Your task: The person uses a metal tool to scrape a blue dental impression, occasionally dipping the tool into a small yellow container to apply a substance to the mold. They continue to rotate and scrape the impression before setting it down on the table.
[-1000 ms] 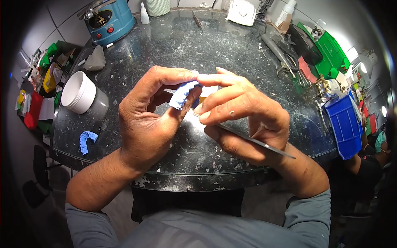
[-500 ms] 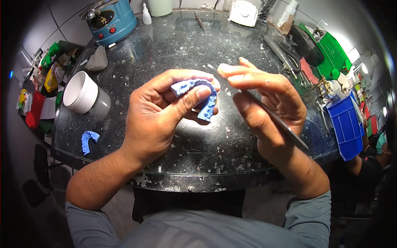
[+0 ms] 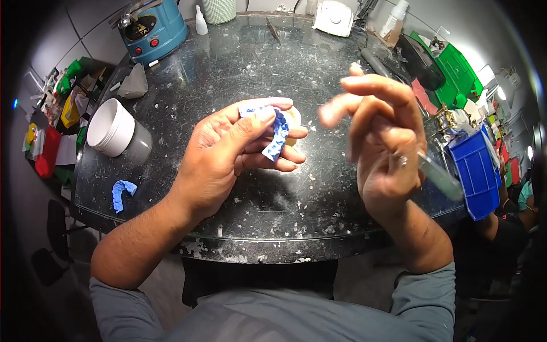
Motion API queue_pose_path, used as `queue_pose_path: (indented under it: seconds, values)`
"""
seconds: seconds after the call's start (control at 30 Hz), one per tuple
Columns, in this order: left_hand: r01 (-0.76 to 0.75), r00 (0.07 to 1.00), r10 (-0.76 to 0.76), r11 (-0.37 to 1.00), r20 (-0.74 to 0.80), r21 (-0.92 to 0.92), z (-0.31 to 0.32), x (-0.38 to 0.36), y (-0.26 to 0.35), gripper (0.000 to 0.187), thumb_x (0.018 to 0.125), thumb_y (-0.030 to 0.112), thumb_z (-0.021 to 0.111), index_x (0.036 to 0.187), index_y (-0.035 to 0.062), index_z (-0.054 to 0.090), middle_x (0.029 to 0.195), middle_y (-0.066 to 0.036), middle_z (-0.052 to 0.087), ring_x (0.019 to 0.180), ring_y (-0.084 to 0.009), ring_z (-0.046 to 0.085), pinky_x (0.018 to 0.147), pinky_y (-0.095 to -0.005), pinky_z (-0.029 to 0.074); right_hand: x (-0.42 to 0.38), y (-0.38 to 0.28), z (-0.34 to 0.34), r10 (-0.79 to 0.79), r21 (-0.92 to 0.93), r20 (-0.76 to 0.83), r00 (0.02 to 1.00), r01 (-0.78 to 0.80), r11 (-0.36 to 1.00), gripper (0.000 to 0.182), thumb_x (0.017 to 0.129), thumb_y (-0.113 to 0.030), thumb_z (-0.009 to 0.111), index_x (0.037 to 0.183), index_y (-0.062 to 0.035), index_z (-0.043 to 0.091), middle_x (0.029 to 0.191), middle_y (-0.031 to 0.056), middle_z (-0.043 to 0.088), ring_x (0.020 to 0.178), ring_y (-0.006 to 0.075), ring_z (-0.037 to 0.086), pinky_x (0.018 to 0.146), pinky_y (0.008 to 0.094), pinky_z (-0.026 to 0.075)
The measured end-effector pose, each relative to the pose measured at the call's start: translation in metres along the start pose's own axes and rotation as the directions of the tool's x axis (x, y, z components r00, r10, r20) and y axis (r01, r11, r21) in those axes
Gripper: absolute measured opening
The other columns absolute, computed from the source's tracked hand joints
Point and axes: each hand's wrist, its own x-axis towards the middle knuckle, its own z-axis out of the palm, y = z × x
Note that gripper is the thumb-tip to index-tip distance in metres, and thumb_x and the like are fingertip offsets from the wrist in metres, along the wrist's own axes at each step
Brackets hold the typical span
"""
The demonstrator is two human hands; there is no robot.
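Observation:
In my left hand (image 3: 213, 154) is a blue dental arch piece (image 3: 278, 137), U-shaped with tooth forms along it. The thumb presses on its curve while the fingers support it from behind. A pale, yellowish-white piece (image 3: 294, 117) shows between it and the fingers. To the right, my right hand (image 3: 387, 134) is raised, its index finger bent and smeared by motion. A slim metal hand tool (image 3: 441, 176) is tucked in that hand, its blurred handle sticking out past the wrist side. A second blue dental arch (image 3: 122, 194) lies on the black table at left.
The scratched black table (image 3: 228, 68) bears a white tub (image 3: 111, 128), a blue machine (image 3: 154, 34), tweezers (image 3: 273, 28) and a handpiece (image 3: 374, 61). At right are a blue bin (image 3: 476, 174) and a green bin (image 3: 458, 74). Part of another person shows at far right.
My right hand has moved right, away from the blue arch, and turned, swinging the tool's handle outward to the right. My left hand has tilted the arch and shifted slightly.

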Motion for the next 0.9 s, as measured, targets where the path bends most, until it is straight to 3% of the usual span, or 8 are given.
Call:
queue_pose_path:
  seconds: [0.07, 0.1, 0.2, 0.37, 0.5, 0.67, 0.8, 0.9]
  values:
    - [0.026, 1.0, -0.026, 1.0, -0.005, -0.007, -0.001, 0.0, 0.001, 0.046, 0.103, 0.031, 0.044, 0.131, -0.0054, 0.05, 0.111, -0.018, 0.067, 0.089, -0.0227, 0.07, 0.073, -0.0295, 0.059, 0.001, 0.002, -0.016, 0.097, 0.177, 0.128, 0.987, -0.119, 0.977, 0.027, 0.095, -0.008, 0.035, 0.113, 0.0033, 0.052, 0.092, 0.0092, 0.059, 0.059, 0.0066, 0.044, 0.064, 0.0221, 0.043]
    - [0.013, 1.0, -0.013, 1.0, 0.0, -0.007, -0.002, 0.0, 0.0, 0.048, 0.103, 0.033, 0.043, 0.132, -0.0061, 0.049, 0.112, -0.018, 0.066, 0.091, -0.0232, 0.07, 0.073, -0.0298, 0.059, 0.0, -0.001, -0.01, 0.199, 0.219, 0.049, 0.979, -0.205, 0.954, 0.022, 0.098, -0.013, 0.04, 0.107, 0.0027, 0.053, 0.081, 0.0025, 0.051, 0.056, 0.0036, 0.034, 0.055, 0.0193, 0.031]
    - [-0.061, 0.998, 0.061, 0.998, 0.016, 0.003, -0.003, 0.0, -0.006, 0.048, 0.104, 0.033, 0.045, 0.131, -0.0056, 0.05, 0.111, -0.018, 0.067, 0.094, -0.0217, 0.069, 0.075, -0.0301, 0.058, 0.005, -0.012, 0.003, 0.365, -0.073, 0.123, 0.923, -0.358, 0.931, 0.028, 0.099, -0.028, 0.05, 0.098, -0.0006, 0.056, 0.063, -0.0054, 0.037, 0.056, 0.0036, 0.033, 0.055, 0.0222, 0.029]
    - [-0.187, 0.979, 0.199, 0.958, -0.033, 0.219, 0.003, -0.004, -0.011, 0.04, 0.103, 0.027, 0.051, 0.13, -0.0022, 0.054, 0.1, -0.006, 0.067, 0.085, -0.0089, 0.062, 0.064, -0.0225, 0.051, -0.001, -0.01, 0.001, 0.505, 0.252, 0.429, 0.749, -0.636, 0.73, 0.021, 0.093, -0.014, 0.068, 0.1, 0.0041, 0.061, 0.095, 0.0087, 0.07, 0.087, 0.0086, 0.065, 0.075, 0.0199, 0.051]
    - [-0.174, 0.977, 0.2, 0.948, -0.074, 0.265, 0.005, -0.007, -0.01, 0.04, 0.103, 0.026, 0.049, 0.13, -0.0026, 0.053, 0.099, -0.005, 0.066, 0.084, -0.0072, 0.06, 0.06, -0.0189, 0.048, -0.004, -0.006, 0.004, 0.563, 0.095, 0.321, 0.762, -0.617, 0.781, 0.017, 0.091, -0.005, 0.068, 0.102, 0.0051, 0.061, 0.091, 0.0076, 0.068, 0.086, 0.0084, 0.065, 0.073, 0.019, 0.051]
    - [-0.167, 0.986, 0.162, 0.938, 0.041, 0.305, -0.003, -0.009, -0.011, 0.044, 0.105, 0.03, 0.041, 0.131, -0.0035, 0.052, 0.102, -0.008, 0.066, 0.085, -0.009, 0.06, 0.06, -0.0195, 0.048, -0.001, -0.009, 0.005, 0.55, 0.245, 0.233, 0.802, -0.596, 0.765, 0.015, 0.092, -0.005, 0.066, 0.102, 0.005, 0.061, 0.085, 0.0039, 0.066, 0.075, 0.0046, 0.061, 0.063, 0.0175, 0.048]
    - [-0.094, 0.995, 0.078, 0.957, 0.069, 0.273, -0.003, -0.008, -0.003, 0.055, 0.105, 0.038, 0.029, 0.134, -0.0049, 0.047, 0.111, -0.015, 0.066, 0.092, -0.018, 0.064, 0.063, -0.0247, 0.051, 0.0, 0.003, -0.001, 0.432, 0.129, 0.148, 0.89, -0.45, 0.884, 0.017, 0.093, -0.012, 0.067, 0.099, 0.0032, 0.063, 0.074, -0.0029, 0.059, 0.063, -0.0004, 0.05, 0.055, 0.0157, 0.038]
    - [-0.233, 0.969, 0.248, 0.922, -0.008, 0.309, -0.008, -0.002, -0.006, 0.042, 0.104, 0.029, 0.04, 0.127, -0.0037, 0.053, 0.109, -0.016, 0.066, 0.092, -0.0168, 0.063, 0.065, -0.0236, 0.051, 0.001, 0.004, -0.005, 0.428, 0.063, 0.124, 0.895, -0.437, 0.897, 0.02, 0.089, -0.014, 0.073, 0.099, 0.0007, 0.064, 0.066, -0.0108, 0.042, 0.057, -0.0034, 0.034, 0.05, 0.0146, 0.026]
